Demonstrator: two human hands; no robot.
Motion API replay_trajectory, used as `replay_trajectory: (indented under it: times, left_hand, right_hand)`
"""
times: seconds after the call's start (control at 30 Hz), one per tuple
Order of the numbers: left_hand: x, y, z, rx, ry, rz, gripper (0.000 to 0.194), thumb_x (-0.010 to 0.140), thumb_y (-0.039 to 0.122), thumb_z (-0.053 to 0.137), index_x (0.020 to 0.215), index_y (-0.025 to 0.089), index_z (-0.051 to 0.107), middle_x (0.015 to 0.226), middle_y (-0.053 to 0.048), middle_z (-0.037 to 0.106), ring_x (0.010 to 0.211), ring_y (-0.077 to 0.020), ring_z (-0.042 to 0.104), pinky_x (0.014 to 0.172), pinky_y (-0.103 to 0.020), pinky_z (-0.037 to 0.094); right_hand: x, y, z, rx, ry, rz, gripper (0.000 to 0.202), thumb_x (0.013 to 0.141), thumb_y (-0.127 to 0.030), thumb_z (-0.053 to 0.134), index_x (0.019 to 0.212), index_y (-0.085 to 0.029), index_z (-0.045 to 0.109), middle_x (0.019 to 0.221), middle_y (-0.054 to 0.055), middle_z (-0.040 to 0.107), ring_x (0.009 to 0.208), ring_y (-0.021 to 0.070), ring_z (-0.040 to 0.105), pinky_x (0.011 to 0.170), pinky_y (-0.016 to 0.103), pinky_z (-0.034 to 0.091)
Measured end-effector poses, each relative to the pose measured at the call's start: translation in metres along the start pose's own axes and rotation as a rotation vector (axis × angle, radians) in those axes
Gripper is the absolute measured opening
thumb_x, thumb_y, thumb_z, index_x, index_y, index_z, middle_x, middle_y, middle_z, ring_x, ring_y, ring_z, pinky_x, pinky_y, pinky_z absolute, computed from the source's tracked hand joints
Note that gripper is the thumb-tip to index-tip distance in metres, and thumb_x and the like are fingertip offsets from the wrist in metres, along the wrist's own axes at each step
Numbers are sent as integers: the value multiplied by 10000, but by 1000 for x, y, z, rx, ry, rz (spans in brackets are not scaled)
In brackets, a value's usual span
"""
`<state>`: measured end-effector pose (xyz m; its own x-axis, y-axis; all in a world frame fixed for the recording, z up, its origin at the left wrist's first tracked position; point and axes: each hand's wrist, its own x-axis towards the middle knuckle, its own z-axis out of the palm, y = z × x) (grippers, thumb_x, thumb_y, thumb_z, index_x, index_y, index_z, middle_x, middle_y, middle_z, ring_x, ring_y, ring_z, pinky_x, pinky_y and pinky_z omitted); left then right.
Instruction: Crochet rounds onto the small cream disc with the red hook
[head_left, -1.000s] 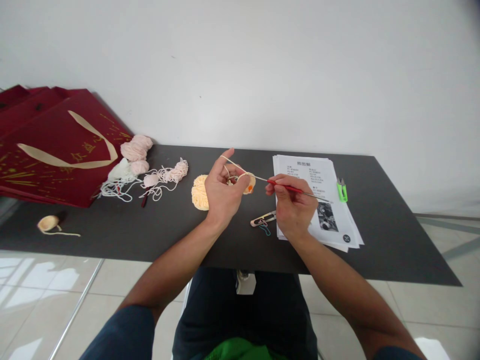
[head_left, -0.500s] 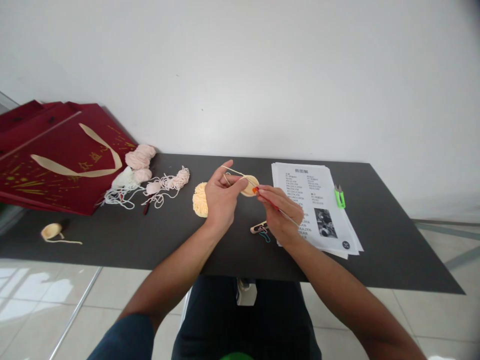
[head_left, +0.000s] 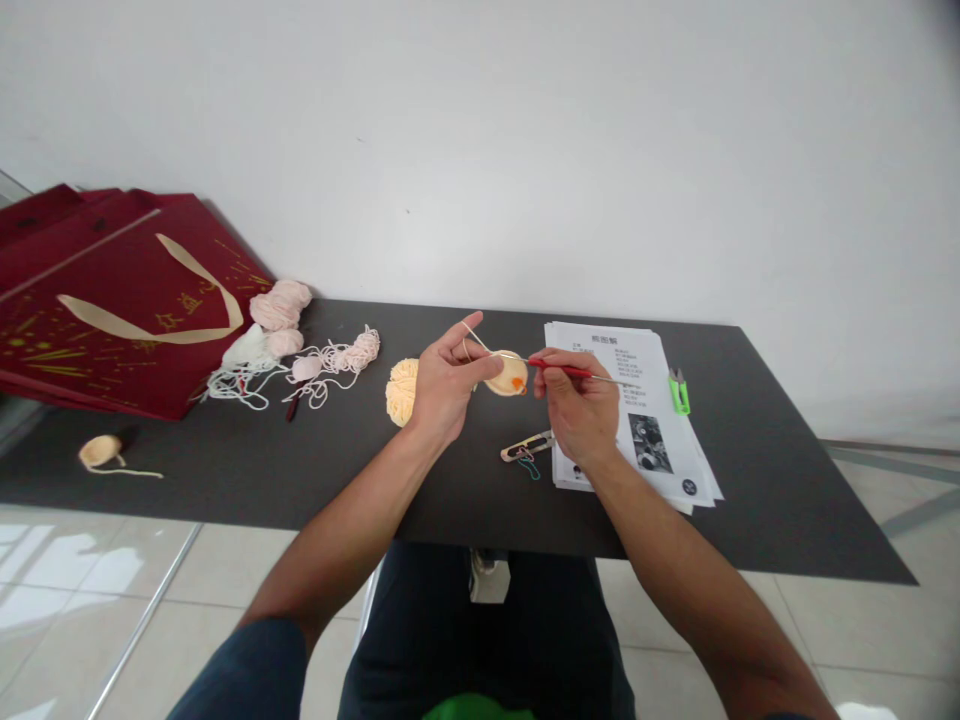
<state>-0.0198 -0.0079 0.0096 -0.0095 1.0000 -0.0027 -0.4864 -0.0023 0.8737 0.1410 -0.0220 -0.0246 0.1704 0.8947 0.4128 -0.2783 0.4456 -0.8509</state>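
Note:
Between thumb and fingers, my left hand pinches a round cream crocheted piece, and a cream strand runs over its raised index finger. An orange marker sits on the piece's lower right. My right hand is closed around a red-handled crochet hook, whose tip meets the upper edge of the piece. Just left of my left hand lies a ball of cream yarn, partly hidden by it.
Thread snips lie below the hands. Printed sheets with green snips are at the right. Pink yarn, a dark red bag and a small cream crocheted cup are at the left of the dark table.
My right hand has turned and moved slightly right, bringing the hook nearly level. The round piece has shifted a little right, and its orange marker now shows fully.

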Motion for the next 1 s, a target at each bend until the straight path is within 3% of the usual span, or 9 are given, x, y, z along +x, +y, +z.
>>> replay_trajectory:
  times: [0.17,0.33,0.5,1.0]
  left_hand:
    - [0,-1,-2,179,-2,41,824,617,142,846,1409,145,616,715,46,714,585,-87,584,620,-238,472]
    - [-3,-4,0,328,55,166,700,677,136,782,1364,167,656,724,39,719,587,-89,576,589,-233,463]
    - [-9,-2,4,408,71,260,612,695,124,736,1299,217,699,716,49,698,607,-99,571,612,-244,478]
    - [0,6,-2,46,-131,-49,595,576,87,728,1159,205,739,696,37,682,561,-94,556,542,-231,435]
  right_hand:
    - [9,-9,-9,3,-44,-47,136,854,-312,814,880,-245,699,918,-7,761,617,91,636,584,268,514]
    - [1,-23,-1,-202,5,-140,117,869,-295,804,868,-243,699,915,2,756,613,100,637,575,283,522]
    - [-5,-32,6,-197,44,-177,98,868,-261,803,859,-245,707,891,1,757,598,102,636,558,283,515]
    - [-2,-26,-1,-31,20,-104,183,839,-337,838,871,-259,675,880,-12,763,599,111,645,532,288,520]
